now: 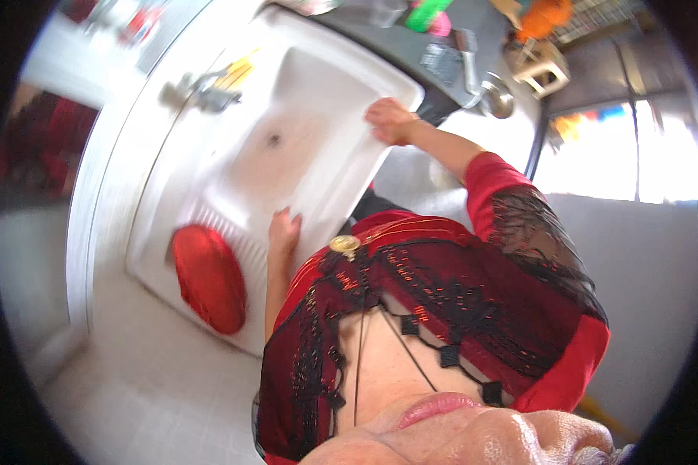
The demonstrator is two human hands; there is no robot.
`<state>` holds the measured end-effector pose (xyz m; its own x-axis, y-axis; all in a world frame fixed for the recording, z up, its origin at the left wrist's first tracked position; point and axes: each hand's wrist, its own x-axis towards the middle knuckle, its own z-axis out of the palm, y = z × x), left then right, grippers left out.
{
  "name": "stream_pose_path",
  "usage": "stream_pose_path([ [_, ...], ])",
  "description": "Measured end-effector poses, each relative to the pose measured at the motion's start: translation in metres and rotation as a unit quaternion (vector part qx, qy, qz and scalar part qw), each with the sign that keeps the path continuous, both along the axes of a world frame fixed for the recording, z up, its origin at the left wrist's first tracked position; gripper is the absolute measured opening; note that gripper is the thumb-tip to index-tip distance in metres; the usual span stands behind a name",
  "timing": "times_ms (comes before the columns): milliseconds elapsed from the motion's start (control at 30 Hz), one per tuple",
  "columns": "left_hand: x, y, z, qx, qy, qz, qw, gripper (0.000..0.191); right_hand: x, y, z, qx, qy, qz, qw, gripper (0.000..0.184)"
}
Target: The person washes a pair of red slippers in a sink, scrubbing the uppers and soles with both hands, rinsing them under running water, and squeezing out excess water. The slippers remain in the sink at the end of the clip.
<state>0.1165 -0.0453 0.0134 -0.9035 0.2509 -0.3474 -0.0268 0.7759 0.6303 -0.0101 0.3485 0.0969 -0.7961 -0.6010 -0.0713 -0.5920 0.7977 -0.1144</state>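
In front of me is a white sink [320, 154] with a dark drain hole in its basin. My right hand [391, 121] is over the basin's right rim, its fingers bent and blurred, and I see nothing in it. My left hand [285, 231] is low over the near left side, beside the ribbed washboard part [255, 256] of the sink. Its grip is too blurred to make out, and no object shows in it. A red bundle that looks like wet cloth [210, 279] lies on the washboard, left of my left hand and apart from it.
A metal faucet [212, 96] with something yellow by it stands at the sink's far left edge. A dark counter [372, 40] beyond holds a green item [427, 14] and a knife-like tool [470, 61]. A metal bowl [498, 97] and a beige stool [541, 68] are farther right.
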Motion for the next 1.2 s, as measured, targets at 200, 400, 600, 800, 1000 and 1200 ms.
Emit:
stream_pose_path([
  [200, -0.009, -0.001, 0.002, -0.053, -0.049, -0.042, 0.996, 0.051, 0.001, 0.001, -0.003, -0.046, 0.021, -0.014, 0.999, 0.034],
  [400, -0.012, -0.015, -0.033, -0.078, -0.07, -0.064, 0.992, 0.052, 0.0, 0.002, -0.004, -0.086, 0.031, -0.013, 0.996, 0.033],
  [600, -0.008, -0.032, -0.091, -0.105, -0.054, -0.085, 0.989, 0.05, 0.001, 0.004, -0.009, -0.108, 0.05, -0.011, 0.993, 0.032],
  [800, -0.005, -0.036, -0.093, -0.101, -0.061, -0.083, 0.99, 0.048, 0.001, 0.004, -0.014, -0.128, 0.059, -0.016, 0.99, 0.031],
  [1000, -0.004, -0.035, -0.091, -0.082, -0.041, -0.085, 0.992, 0.047, 0.001, 0.004, -0.01, -0.118, 0.052, -0.012, 0.992, 0.03],
  [1200, -0.004, -0.037, -0.087, -0.067, -0.064, -0.072, 0.993, 0.047, 0.0, 0.004, -0.01, -0.107, 0.06, -0.007, 0.992, 0.03],
])
